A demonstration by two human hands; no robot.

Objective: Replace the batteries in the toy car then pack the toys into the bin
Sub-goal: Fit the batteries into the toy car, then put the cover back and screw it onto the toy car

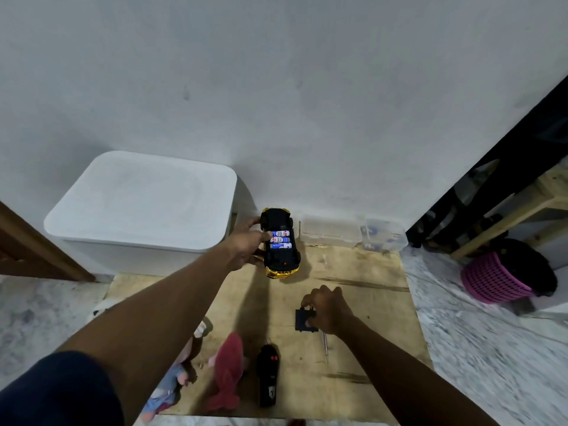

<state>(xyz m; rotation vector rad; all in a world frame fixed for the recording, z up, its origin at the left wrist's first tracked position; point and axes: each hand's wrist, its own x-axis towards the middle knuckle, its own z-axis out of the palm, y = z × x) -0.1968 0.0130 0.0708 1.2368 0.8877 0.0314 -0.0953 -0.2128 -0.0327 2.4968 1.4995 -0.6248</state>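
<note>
Beside the lidded white plastic bin (141, 204), my left hand (246, 245) is gripping the upturned black-and-gold toy car (280, 256), with three blue-white batteries (280, 239) showing in its belly. Nearer me, my right hand (330, 309) is pinching the flat black battery cover (302, 321) on the plywood board (368, 302) lying over the marbled floor (479, 348).

**Batteries seated, cover in hand**

The left hand (247, 241) grips the upturned yellow toy car (280, 259) beside the lidded white bin (141, 201). Three batteries (280, 239) fill its open compartment. The right hand (330, 309) pinches the black battery cover (302, 320) over the plywood board (368, 302). Nearby lie a screwdriver (325, 348), a remote control (268, 376) and a pink plush fish (227, 373).
</note>
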